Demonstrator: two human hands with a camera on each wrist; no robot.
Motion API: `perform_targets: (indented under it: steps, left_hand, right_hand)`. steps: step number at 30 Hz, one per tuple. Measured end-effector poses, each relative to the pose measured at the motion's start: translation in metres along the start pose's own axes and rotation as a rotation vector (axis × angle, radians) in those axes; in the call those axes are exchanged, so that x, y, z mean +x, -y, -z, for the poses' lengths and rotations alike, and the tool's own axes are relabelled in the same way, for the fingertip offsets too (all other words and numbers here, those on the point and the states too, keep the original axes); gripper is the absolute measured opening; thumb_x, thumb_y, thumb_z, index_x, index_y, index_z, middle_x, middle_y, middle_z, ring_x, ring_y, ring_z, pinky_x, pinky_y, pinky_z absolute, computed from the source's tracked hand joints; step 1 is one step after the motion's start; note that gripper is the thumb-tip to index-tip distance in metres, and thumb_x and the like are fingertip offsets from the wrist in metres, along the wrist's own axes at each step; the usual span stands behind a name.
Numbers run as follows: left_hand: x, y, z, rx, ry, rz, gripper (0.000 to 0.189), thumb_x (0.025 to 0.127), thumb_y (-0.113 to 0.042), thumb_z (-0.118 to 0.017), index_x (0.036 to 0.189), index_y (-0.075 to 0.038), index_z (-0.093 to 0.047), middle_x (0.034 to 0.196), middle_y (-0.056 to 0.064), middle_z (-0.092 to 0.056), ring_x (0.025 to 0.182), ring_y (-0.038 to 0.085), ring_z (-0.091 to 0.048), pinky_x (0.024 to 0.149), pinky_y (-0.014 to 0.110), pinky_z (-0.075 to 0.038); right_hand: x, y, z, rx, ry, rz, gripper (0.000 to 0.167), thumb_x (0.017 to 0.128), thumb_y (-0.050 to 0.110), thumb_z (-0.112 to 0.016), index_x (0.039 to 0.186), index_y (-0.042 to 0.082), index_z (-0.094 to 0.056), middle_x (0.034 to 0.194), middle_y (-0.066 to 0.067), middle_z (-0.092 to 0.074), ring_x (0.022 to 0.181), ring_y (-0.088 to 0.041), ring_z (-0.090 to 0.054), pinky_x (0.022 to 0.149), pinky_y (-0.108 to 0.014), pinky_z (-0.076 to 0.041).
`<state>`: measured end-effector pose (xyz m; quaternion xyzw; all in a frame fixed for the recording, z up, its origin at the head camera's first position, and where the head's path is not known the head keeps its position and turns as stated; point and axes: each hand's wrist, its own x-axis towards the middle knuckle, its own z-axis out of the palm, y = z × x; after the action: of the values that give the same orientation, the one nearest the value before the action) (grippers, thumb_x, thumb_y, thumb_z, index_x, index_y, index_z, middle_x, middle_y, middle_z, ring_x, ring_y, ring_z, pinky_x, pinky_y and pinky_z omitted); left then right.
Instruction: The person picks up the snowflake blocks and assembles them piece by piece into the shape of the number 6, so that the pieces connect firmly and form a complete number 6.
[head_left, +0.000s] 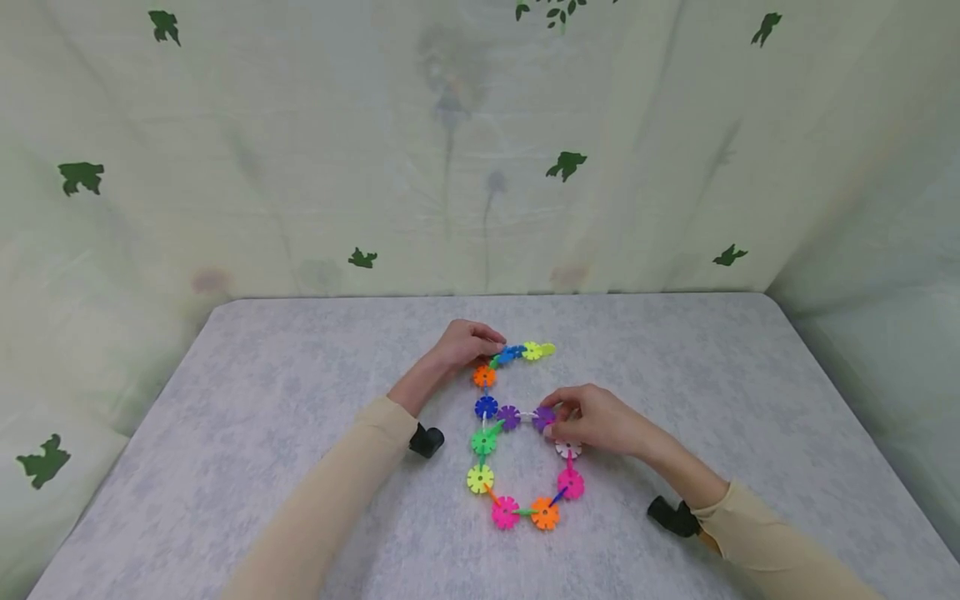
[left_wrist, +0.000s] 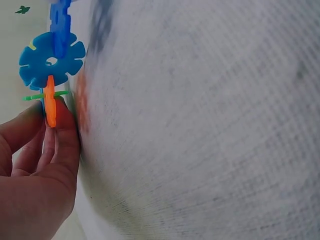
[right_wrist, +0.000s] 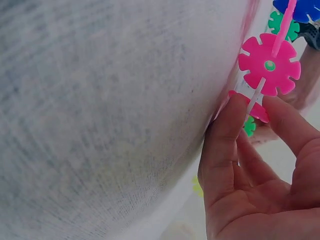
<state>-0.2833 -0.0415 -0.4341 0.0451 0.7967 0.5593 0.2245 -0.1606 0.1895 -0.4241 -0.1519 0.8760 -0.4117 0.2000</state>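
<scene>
A chain of slotted plastic snowflake discs lies on the table, bent into a shape like a 6. My left hand point(head_left: 472, 340) is at its upper left bend, beside a green disc and above an orange disc point(head_left: 484, 377). In the left wrist view its thumb and fingers pinch the chain by a green disc point(left_wrist: 32, 97) and an orange disc, with a blue disc point(left_wrist: 37, 62) just beyond. My right hand point(head_left: 600, 417) is at the loop's upper right, next to a purple disc point(head_left: 543, 418). The right wrist view shows it pinching a pink disc point(right_wrist: 259, 113) below a larger-looking pink disc point(right_wrist: 269, 64).
The grey table point(head_left: 225, 467) reaches back to a pale curtain point(head_left: 315, 150) with green leaf prints. A yellow disc point(head_left: 532, 351) is near the chain's free upper end. Black wrist cameras point(head_left: 426, 442) hang at both sleeves.
</scene>
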Motion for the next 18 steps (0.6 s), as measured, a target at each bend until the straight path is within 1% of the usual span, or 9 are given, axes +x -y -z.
perform_targets:
  steps: [5, 7, 14, 18]
  left_hand:
    - [-0.0008, -0.0010, 0.0000, -0.002, 0.014, 0.003, 0.018, 0.093, -0.007, -0.066, 0.109, -0.001, -0.072, 0.104, 0.010, -0.068, 0.076, 0.018, -0.059, 0.071, 0.026, -0.053]
    - [-0.0005, -0.0005, -0.0005, -0.003, 0.013, 0.001, 0.018, 0.092, -0.006, -0.067, 0.108, -0.001, -0.072, 0.103, 0.010, -0.069, 0.075, 0.018, -0.059, 0.071, 0.026, -0.053]
    - [0.0012, 0.0028, -0.0022, 0.019, -0.005, -0.043, 0.014, 0.091, -0.005, -0.068, 0.104, 0.000, -0.073, 0.096, 0.010, -0.069, 0.072, 0.016, -0.058, 0.067, 0.024, -0.051]
    - [0.0009, 0.0051, -0.0014, 0.043, -0.012, -0.057, 0.013, 0.091, -0.006, -0.069, 0.102, -0.001, -0.073, 0.093, 0.009, -0.069, 0.071, 0.017, -0.057, 0.066, 0.024, -0.050]
  right_hand:
    - [-0.0003, -0.0011, -0.0013, 0.005, -0.017, 0.009, 0.033, 0.087, 0.016, -0.074, 0.117, 0.005, -0.067, 0.085, -0.002, -0.063, 0.064, -0.014, -0.054, 0.055, -0.029, -0.045]
    - [-0.0004, -0.0021, -0.0017, 0.009, -0.022, 0.012, 0.033, 0.087, 0.016, -0.074, 0.117, 0.005, -0.067, 0.085, -0.002, -0.063, 0.063, -0.014, -0.053, 0.055, -0.028, -0.044]
    - [-0.0013, -0.0045, -0.0026, 0.024, -0.014, 0.020, 0.034, 0.088, 0.018, -0.074, 0.118, 0.005, -0.066, 0.085, -0.002, -0.062, 0.063, -0.014, -0.053, 0.055, -0.028, -0.045]
    - [-0.0028, -0.0041, -0.0025, 0.035, -0.005, 0.019, 0.035, 0.087, 0.017, -0.074, 0.118, 0.004, -0.065, 0.084, -0.002, -0.062, 0.063, -0.014, -0.052, 0.055, -0.028, -0.044]
